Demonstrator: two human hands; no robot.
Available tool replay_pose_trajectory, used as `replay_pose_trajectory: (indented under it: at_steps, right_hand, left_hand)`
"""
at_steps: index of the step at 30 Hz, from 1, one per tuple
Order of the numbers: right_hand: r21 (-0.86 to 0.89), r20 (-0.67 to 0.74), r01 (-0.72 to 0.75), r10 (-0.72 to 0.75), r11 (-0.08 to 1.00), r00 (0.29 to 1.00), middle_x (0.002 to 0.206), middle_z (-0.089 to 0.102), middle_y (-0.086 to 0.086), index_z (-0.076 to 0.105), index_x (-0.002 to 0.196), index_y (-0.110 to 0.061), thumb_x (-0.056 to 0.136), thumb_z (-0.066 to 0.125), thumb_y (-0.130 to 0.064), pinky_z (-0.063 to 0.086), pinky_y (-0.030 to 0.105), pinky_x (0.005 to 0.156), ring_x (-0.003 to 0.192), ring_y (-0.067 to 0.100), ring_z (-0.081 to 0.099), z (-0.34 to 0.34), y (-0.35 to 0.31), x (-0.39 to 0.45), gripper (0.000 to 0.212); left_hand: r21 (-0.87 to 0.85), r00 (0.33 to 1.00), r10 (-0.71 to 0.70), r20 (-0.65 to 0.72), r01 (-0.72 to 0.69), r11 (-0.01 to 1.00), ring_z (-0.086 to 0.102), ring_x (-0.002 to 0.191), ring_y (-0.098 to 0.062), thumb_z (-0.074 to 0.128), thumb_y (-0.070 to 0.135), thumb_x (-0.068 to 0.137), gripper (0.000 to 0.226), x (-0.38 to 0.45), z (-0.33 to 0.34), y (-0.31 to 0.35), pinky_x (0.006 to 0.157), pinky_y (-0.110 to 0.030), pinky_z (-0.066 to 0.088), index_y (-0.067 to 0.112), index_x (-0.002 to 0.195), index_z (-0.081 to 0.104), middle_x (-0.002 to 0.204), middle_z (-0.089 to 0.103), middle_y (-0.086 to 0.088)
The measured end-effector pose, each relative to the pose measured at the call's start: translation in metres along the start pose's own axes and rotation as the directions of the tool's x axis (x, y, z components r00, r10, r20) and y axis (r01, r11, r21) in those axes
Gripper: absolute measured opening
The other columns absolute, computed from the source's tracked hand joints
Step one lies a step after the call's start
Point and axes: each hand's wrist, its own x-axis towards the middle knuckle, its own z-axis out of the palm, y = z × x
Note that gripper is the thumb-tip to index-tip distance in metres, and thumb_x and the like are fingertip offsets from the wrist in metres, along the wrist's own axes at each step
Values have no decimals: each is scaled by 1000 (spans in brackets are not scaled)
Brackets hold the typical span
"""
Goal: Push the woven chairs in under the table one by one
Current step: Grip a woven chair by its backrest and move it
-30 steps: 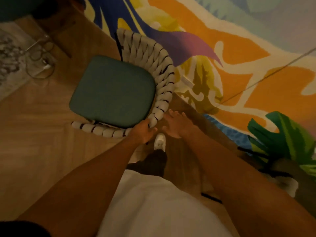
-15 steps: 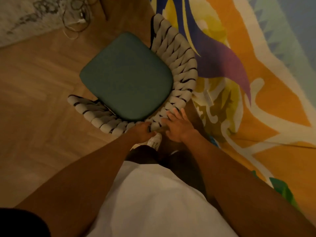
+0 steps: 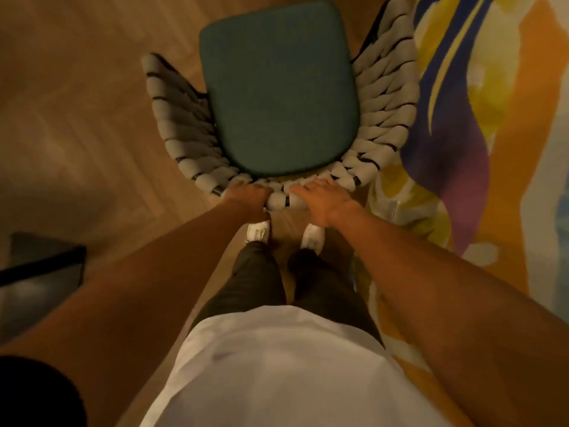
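A woven chair (image 3: 385,118) with thick pale rope weave on a dark frame and a dark green seat cushion (image 3: 278,90) stands straight ahead of me on the wood floor. Its curved back faces me. My left hand (image 3: 246,198) grips the top rail of the back, fingers curled over it. Just to the right, my right hand (image 3: 323,197) grips the same rail, its fingers wrapped over the weave. A short piece of rail shows between the two hands. No table top is in view.
A colourful rug (image 3: 492,149) in orange, yellow, purple and blue lies to the chair's right, close to its right side. A dark object (image 3: 40,266) sits low at the left edge. My white shoes (image 3: 258,231) stand just behind the chair.
The chair has turned from slanting left to squarely facing away from me. My right hand, hovering open beside the back a second ago, now grips the rail beside my left hand.
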Motion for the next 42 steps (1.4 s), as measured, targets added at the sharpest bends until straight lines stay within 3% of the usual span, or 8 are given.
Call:
replay_pose_trajectory:
  at_steps: [3, 7, 15, 23, 28, 34, 42]
  right_hand:
    - [-45, 47, 28, -26, 999, 999, 142, 50, 12, 31, 150, -27, 94, 63, -26, 42, 46, 101, 128, 33, 50, -6, 6, 13, 64]
    - [-82, 47, 35, -31, 996, 998, 132, 59, 10, 38, 145, -31, 92, 66, -22, 53, 47, 92, 117, 34, 59, -7, 8, 25, 61]
    - [-69, 54, 17, -13, 997, 998, 136, 57, 15, 44, 147, -29, 90, 67, -18, 51, 50, 99, 122, 40, 56, 4, -4, 17, 62]
    - [-158, 94, 50, -35, 986, 995, 131, 60, 10, 44, 143, -33, 91, 71, -22, 53, 47, 96, 119, 34, 58, 46, -49, -4, 60]
    - [-240, 127, 112, -83, 964, 988, 141, 53, 11, 40, 151, -31, 94, 68, -16, 48, 43, 98, 128, 33, 52, 72, -81, -14, 66]
    - [-295, 209, 210, -152, 932, 966, 146, 48, 11, 36, 153, -31, 94, 65, -14, 45, 47, 100, 131, 35, 48, 97, -124, -22, 68]
    - [-393, 316, 356, -239, 848, 918, 145, 49, 11, 35, 152, -33, 95, 67, -24, 45, 49, 104, 130, 34, 49, 120, -181, -11, 67]
  left_hand:
    - [-2, 994, -101, 30, 101, 995, 61, 112, -24, 66, 51, 86, 50, 4, 1, 8, 93, -42, 51, 32, 130, 56, 124, 63, 0]
    - [18, 979, -203, -12, 203, 979, 62, 104, -22, 53, 81, 79, 66, 8, 9, 18, 85, -39, 48, 28, 119, 60, 113, 65, 0]
    - [25, 972, -225, -64, 227, 974, 60, 109, -30, 54, 74, 85, 67, -10, 20, 32, 95, -45, 46, 19, 122, 59, 115, 61, -9]
    - [-58, 967, -253, -19, 252, 966, 60, 106, -28, 55, 74, 85, 68, -62, 72, 43, 88, -42, 44, 17, 123, 58, 112, 61, -8]
    - [-154, 951, -310, 4, 306, 939, 60, 106, -26, 57, 71, 84, 65, -95, 112, 45, 90, -40, 43, 18, 122, 58, 113, 62, -7]
    - [-261, 926, -378, 5, 367, 893, 61, 106, -23, 55, 72, 83, 62, -139, 165, 46, 94, -41, 41, 21, 119, 60, 114, 62, -5]
    - [-381, 868, -493, 65, 478, 791, 61, 100, -20, 55, 72, 83, 58, -184, 226, 41, 92, -39, 42, 25, 115, 62, 108, 63, -2]
